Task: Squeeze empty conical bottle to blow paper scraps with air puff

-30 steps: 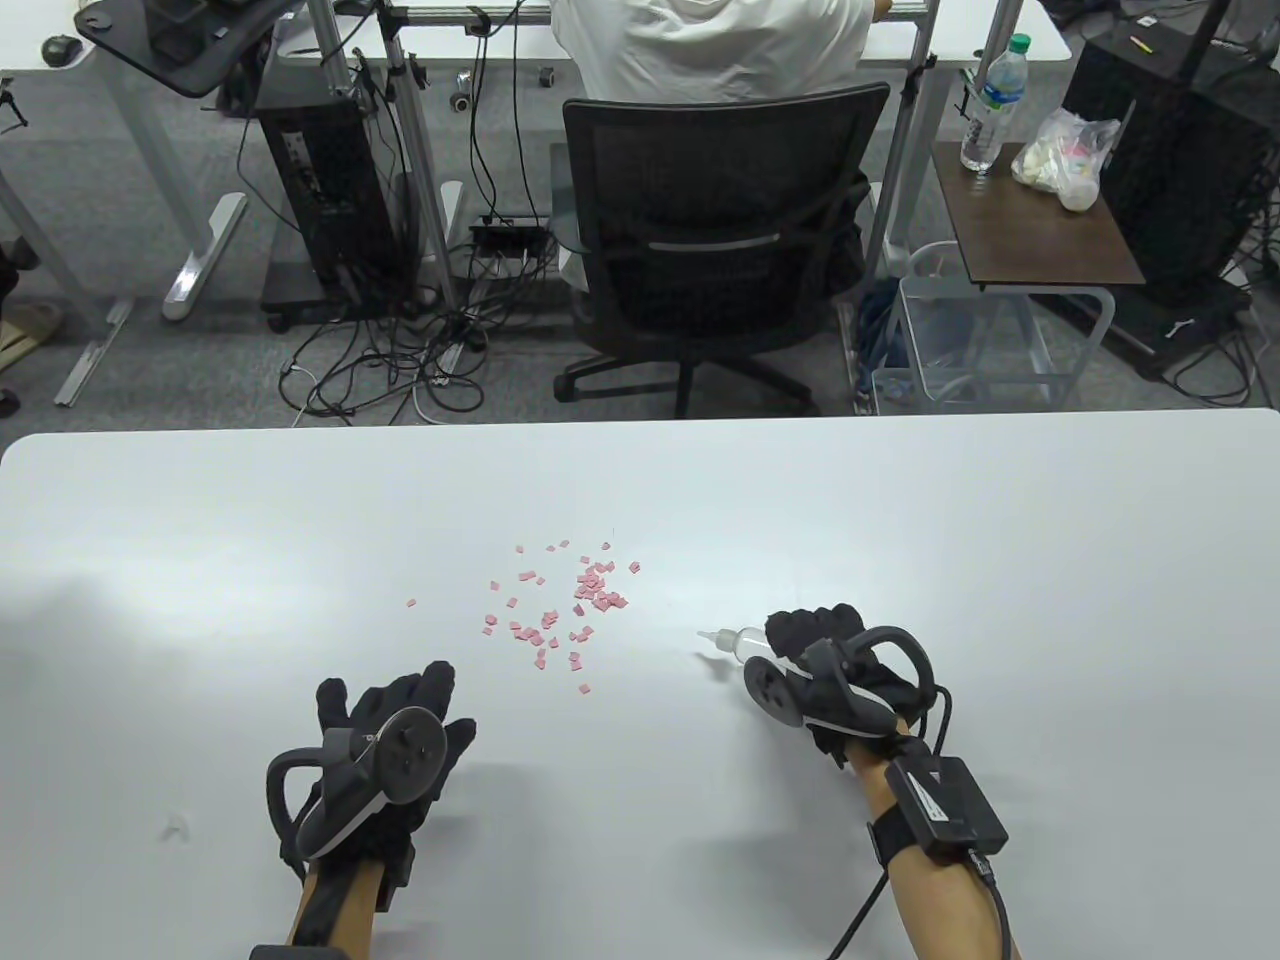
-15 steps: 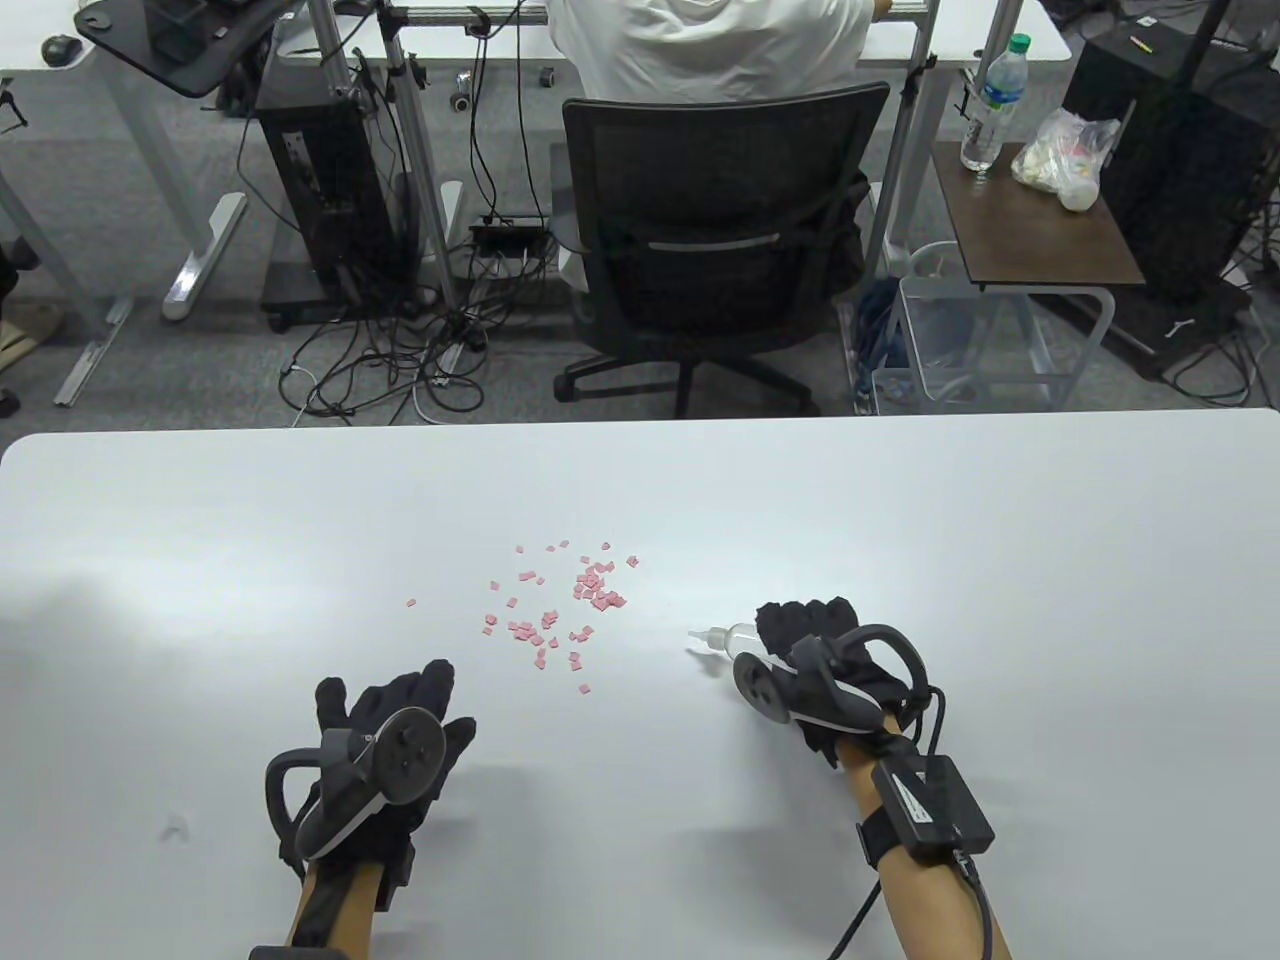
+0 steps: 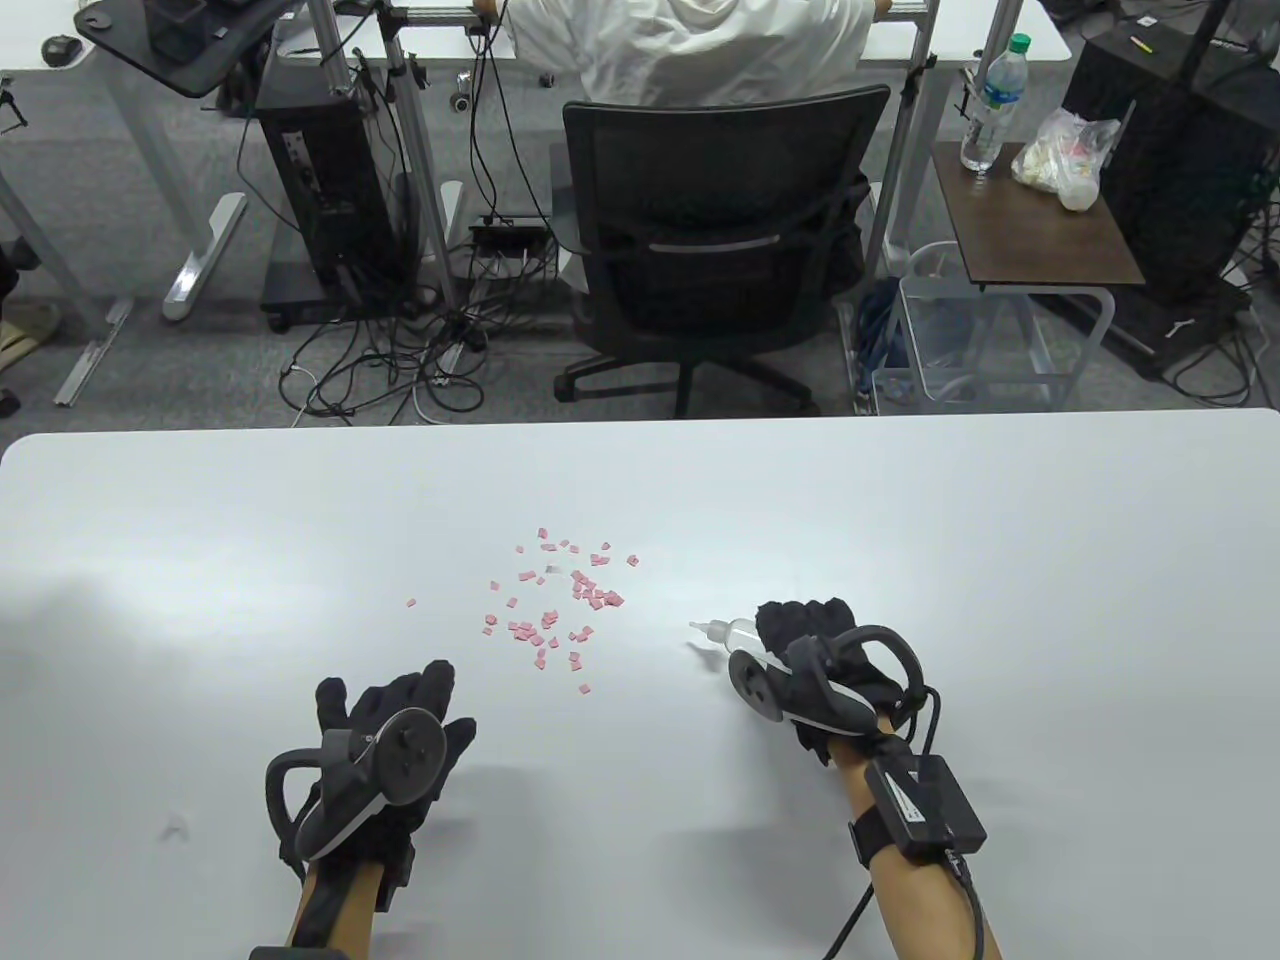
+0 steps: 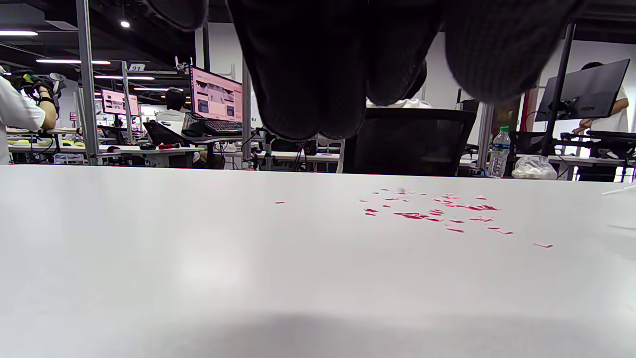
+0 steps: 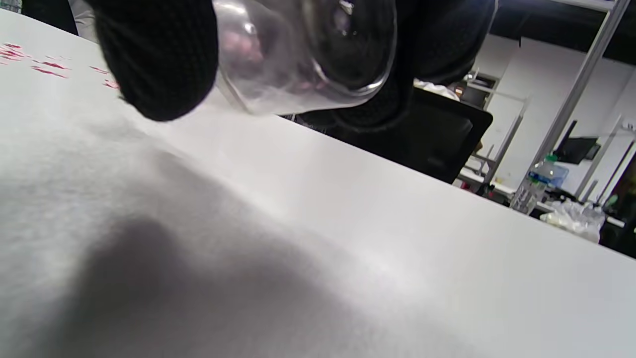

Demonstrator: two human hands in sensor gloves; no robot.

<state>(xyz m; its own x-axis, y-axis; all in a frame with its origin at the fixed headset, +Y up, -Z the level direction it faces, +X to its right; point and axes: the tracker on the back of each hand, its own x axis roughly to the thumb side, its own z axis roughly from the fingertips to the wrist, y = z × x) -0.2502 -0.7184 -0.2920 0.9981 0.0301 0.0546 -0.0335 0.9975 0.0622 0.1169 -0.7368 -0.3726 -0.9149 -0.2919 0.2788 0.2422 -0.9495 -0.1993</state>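
Note:
Several small pink paper scraps (image 3: 560,605) lie scattered on the white table (image 3: 1000,560); they also show in the left wrist view (image 4: 437,214) and at the far left of the right wrist view (image 5: 44,67). My right hand (image 3: 815,650) grips a clear conical bottle (image 3: 728,632), held above the table with its white nozzle pointing left toward the scraps. The bottle's clear base (image 5: 303,54) shows between my gloved fingers (image 5: 159,59). My left hand (image 3: 395,715) rests on the table below and left of the scraps, holding nothing.
A small scuff mark (image 3: 176,828) sits on the table at the lower left. Beyond the far table edge stand a black office chair (image 3: 720,250) with a seated person, cables and a side table (image 3: 1035,225).
My right hand with the bottle moved left toward the scraps. Scraps at the far right of the cluster scattered, and a few now lie farther back.

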